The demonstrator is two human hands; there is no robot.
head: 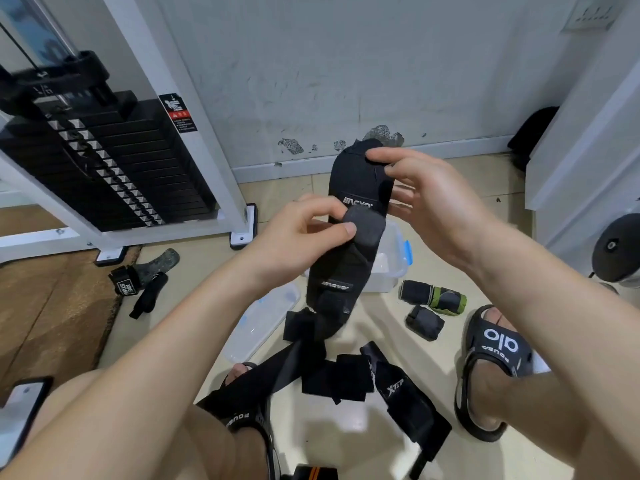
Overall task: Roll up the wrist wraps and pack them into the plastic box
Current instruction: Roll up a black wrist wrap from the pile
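Pinching the black wrist wrap (349,244) mid-frame, the left hand (298,237) is pressing thumb against fingers on its grey velcro tab while the right hand (433,202) is nipping the top end, probably stretching it flat for rolling. Plastic box (391,268) is sitting open right behind, rolled wraps (433,299) waiting lower right.

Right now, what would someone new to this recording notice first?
A long black wrist wrap held up mid-frame: the left hand pinches its middle, the right hand grips the top end. Behind it on the floor sits the clear plastic box, with three rolled wraps at its right. A black weight stack fills the upper left.
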